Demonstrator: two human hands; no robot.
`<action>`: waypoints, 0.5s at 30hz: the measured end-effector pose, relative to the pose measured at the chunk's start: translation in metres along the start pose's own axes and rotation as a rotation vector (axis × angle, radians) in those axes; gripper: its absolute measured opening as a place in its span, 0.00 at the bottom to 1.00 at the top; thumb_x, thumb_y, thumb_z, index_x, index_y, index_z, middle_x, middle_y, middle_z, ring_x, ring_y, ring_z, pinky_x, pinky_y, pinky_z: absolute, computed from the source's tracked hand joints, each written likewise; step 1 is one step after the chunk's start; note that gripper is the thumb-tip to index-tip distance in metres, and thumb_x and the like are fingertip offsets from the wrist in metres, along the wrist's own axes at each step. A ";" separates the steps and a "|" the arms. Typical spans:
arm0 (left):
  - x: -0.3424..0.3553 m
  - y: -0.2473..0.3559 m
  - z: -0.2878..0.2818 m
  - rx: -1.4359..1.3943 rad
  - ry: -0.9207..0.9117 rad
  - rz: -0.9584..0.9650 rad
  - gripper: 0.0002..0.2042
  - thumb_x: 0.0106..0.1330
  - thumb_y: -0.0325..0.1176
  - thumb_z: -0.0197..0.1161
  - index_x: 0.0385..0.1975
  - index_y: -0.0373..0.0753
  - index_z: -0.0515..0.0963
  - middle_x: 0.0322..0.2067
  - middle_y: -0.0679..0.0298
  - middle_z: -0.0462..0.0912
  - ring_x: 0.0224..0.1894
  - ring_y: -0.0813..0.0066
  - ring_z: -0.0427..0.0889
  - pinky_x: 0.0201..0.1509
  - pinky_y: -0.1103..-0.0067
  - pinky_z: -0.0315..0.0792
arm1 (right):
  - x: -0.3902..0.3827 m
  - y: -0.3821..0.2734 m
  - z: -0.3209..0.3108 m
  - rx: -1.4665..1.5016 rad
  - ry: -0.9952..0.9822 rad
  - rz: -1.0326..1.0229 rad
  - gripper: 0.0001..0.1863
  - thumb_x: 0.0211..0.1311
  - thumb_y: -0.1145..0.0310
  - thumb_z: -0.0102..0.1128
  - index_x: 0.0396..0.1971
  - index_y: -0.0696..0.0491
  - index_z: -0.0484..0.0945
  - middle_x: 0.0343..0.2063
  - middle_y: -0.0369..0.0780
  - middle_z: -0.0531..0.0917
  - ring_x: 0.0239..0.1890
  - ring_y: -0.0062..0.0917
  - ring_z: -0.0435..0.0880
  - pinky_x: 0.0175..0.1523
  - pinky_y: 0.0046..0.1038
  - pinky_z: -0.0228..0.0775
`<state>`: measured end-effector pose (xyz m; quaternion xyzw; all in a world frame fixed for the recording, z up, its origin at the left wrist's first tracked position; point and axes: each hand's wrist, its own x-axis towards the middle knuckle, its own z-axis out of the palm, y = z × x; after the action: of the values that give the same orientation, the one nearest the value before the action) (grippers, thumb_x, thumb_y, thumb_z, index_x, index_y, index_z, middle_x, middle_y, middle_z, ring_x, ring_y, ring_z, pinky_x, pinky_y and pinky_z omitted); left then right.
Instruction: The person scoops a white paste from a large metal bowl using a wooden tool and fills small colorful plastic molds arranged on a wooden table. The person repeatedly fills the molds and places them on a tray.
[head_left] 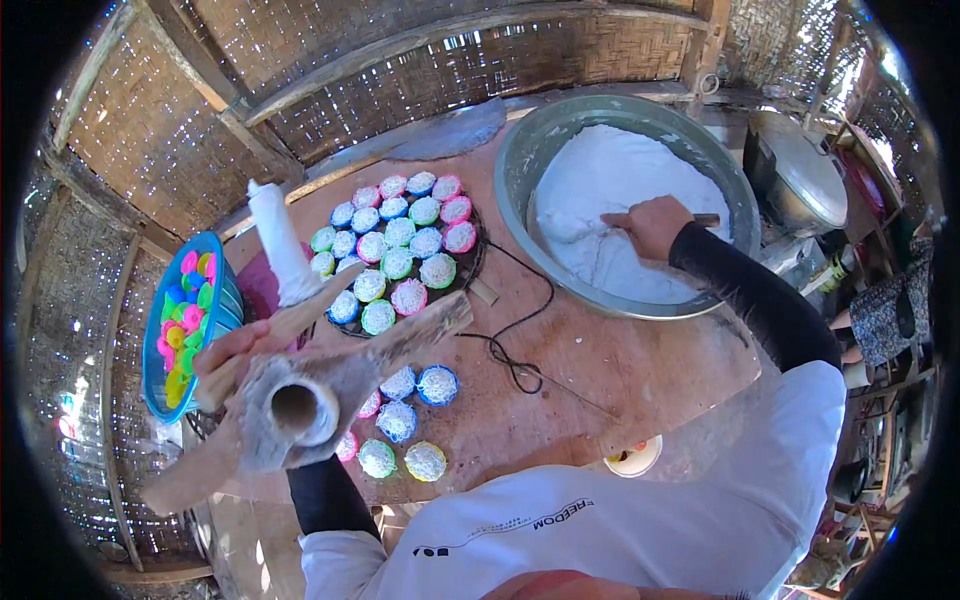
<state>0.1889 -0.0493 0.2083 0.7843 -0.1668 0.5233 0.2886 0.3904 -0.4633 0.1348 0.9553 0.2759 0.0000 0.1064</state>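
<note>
My left hand (235,352) is closed round a wooden press (365,355) of two rough boards, held over the table's left side. Its round tube (296,408) has a dusty mouth facing up. A white-coated plunger (277,240) rises beyond the boards; how they join is hidden. Over the big green-grey basin (512,240), my right hand (655,228) is closed on a short brown stick (707,220). White flour-like powder (600,185) heaps in the basin beneath it. Near the press, several coloured cups (397,421) hold white shreds.
A round dark tray (466,272) bears many similar filled cups, with a black cord (520,328) beside it. Left stands a blue basket (228,290) of bright small cups. A lidded metal pot (800,170) is beyond the basin; a white tub (640,462) sits below the table's edge.
</note>
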 end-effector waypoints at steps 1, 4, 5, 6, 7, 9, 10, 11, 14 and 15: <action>-0.008 -0.012 0.012 0.005 0.125 0.041 0.22 0.38 0.29 0.73 0.35 0.35 0.71 0.33 0.57 0.75 0.33 0.67 0.79 0.37 0.81 0.75 | -0.004 -0.002 0.003 0.000 0.000 -0.021 0.23 0.50 0.69 0.47 0.47 0.34 0.75 0.23 0.44 0.80 0.27 0.36 0.80 0.32 0.38 0.70; 0.003 -0.008 0.041 0.062 0.212 0.267 0.16 0.37 0.32 0.72 0.25 0.39 0.72 0.27 0.61 0.74 0.29 0.69 0.76 0.29 0.80 0.71 | -0.026 -0.016 -0.009 0.038 -0.041 -0.007 0.21 0.50 0.69 0.47 0.46 0.35 0.76 0.23 0.44 0.80 0.27 0.37 0.80 0.32 0.38 0.70; 0.005 -0.001 0.043 0.007 0.149 0.250 0.14 0.40 0.35 0.70 0.26 0.40 0.73 0.26 0.62 0.73 0.31 0.69 0.74 0.33 0.78 0.71 | -0.033 -0.017 -0.015 0.060 -0.032 0.004 0.20 0.51 0.68 0.48 0.45 0.36 0.76 0.23 0.44 0.80 0.26 0.37 0.80 0.31 0.39 0.70; -0.005 -0.004 0.042 0.042 0.109 0.046 0.14 0.42 0.37 0.68 0.27 0.41 0.74 0.26 0.63 0.73 0.33 0.70 0.73 0.35 0.78 0.70 | -0.042 -0.016 -0.022 0.082 -0.024 0.014 0.18 0.52 0.67 0.49 0.44 0.37 0.77 0.23 0.44 0.80 0.26 0.38 0.80 0.31 0.39 0.69; -0.012 -0.014 0.042 -0.043 0.034 -0.015 0.13 0.43 0.36 0.68 0.27 0.41 0.74 0.26 0.64 0.75 0.34 0.70 0.73 0.36 0.78 0.70 | -0.056 -0.014 -0.028 0.102 -0.018 0.034 0.17 0.52 0.66 0.50 0.43 0.37 0.77 0.23 0.44 0.80 0.25 0.39 0.79 0.30 0.40 0.69; -0.028 -0.035 0.038 -0.185 -0.099 -0.159 0.12 0.44 0.33 0.67 0.29 0.40 0.75 0.28 0.66 0.77 0.36 0.70 0.72 0.39 0.78 0.68 | -0.082 -0.005 -0.037 0.270 0.128 0.034 0.14 0.55 0.66 0.50 0.41 0.42 0.78 0.19 0.41 0.79 0.22 0.33 0.79 0.27 0.35 0.68; -0.028 -0.032 0.047 -0.339 -0.036 -0.409 0.12 0.44 0.33 0.67 0.29 0.40 0.76 0.29 0.66 0.78 0.36 0.70 0.72 0.40 0.78 0.67 | -0.092 -0.005 -0.046 0.353 0.205 0.032 0.13 0.56 0.66 0.50 0.40 0.45 0.78 0.17 0.40 0.79 0.20 0.30 0.78 0.25 0.33 0.67; -0.057 -0.075 0.050 -0.267 -0.211 -0.391 0.14 0.46 0.35 0.66 0.33 0.39 0.76 0.31 0.65 0.78 0.37 0.70 0.73 0.41 0.77 0.68 | -0.098 -0.011 -0.063 0.566 0.146 0.048 0.12 0.58 0.66 0.49 0.39 0.49 0.78 0.15 0.38 0.77 0.18 0.26 0.76 0.23 0.29 0.65; -0.080 -0.119 0.068 -0.055 -0.450 -0.228 0.17 0.53 0.38 0.61 0.42 0.38 0.73 0.35 0.63 0.77 0.37 0.71 0.77 0.42 0.78 0.72 | -0.110 -0.044 -0.118 1.134 -0.092 0.071 0.13 0.62 0.65 0.49 0.37 0.57 0.77 0.12 0.33 0.71 0.13 0.14 0.67 0.16 0.18 0.56; -0.070 -0.108 0.072 0.014 -0.456 -0.141 0.18 0.55 0.39 0.60 0.43 0.37 0.72 0.36 0.63 0.78 0.38 0.72 0.78 0.42 0.77 0.73 | -0.113 -0.057 -0.133 1.284 -0.187 0.069 0.13 0.63 0.65 0.49 0.38 0.59 0.77 0.13 0.31 0.69 0.14 0.11 0.64 0.16 0.16 0.53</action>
<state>0.2741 -0.0136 0.0937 0.8938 -0.1688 0.3125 0.2739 0.2567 -0.4490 0.2596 0.8330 0.1799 -0.2448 -0.4625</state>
